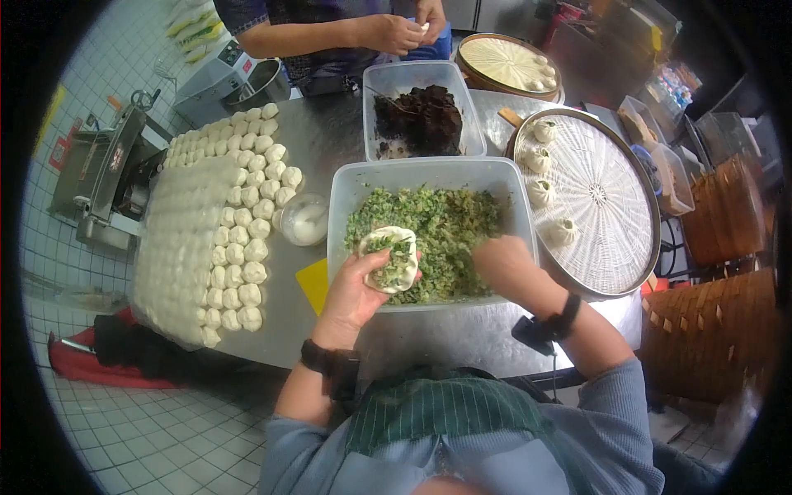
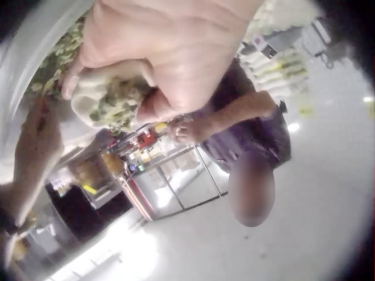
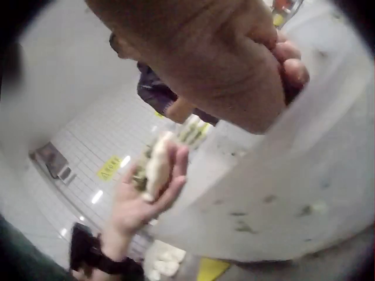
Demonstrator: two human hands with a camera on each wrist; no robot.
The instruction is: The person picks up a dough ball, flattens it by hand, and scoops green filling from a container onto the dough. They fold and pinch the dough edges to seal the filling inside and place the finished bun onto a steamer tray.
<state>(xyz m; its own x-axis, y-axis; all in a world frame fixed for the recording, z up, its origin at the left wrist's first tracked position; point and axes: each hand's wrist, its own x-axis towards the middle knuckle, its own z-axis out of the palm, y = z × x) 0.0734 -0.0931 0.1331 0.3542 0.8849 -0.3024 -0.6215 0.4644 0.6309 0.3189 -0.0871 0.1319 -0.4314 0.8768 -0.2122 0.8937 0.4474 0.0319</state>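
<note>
My left hand (image 1: 355, 289) holds a round dough wrapper (image 1: 410, 266) over the near left of a clear plastic tub (image 1: 528, 239). Chopped green filling (image 1: 402, 247) sits on the wrapper, with the thumb pressing onto it and the fingers behind the dough. More of that green vegetable filling (image 1: 437, 210) fills the tub. Over the tub's right side is my right hand (image 1: 505, 262), its fingers bent in the right wrist view and its palm turned away. I cannot tell whether the right hand grips anything.
Rows of dough balls (image 1: 247, 247) lie at left, partly under plastic sheet (image 1: 177, 239). A small bowl (image 1: 305, 219) stands beside them. Beyond is a tub of dark filling (image 1: 429, 120). Several filled buns (image 1: 540, 194) line a round woven tray (image 1: 606, 231) at right. Another person (image 1: 330, 37) works opposite.
</note>
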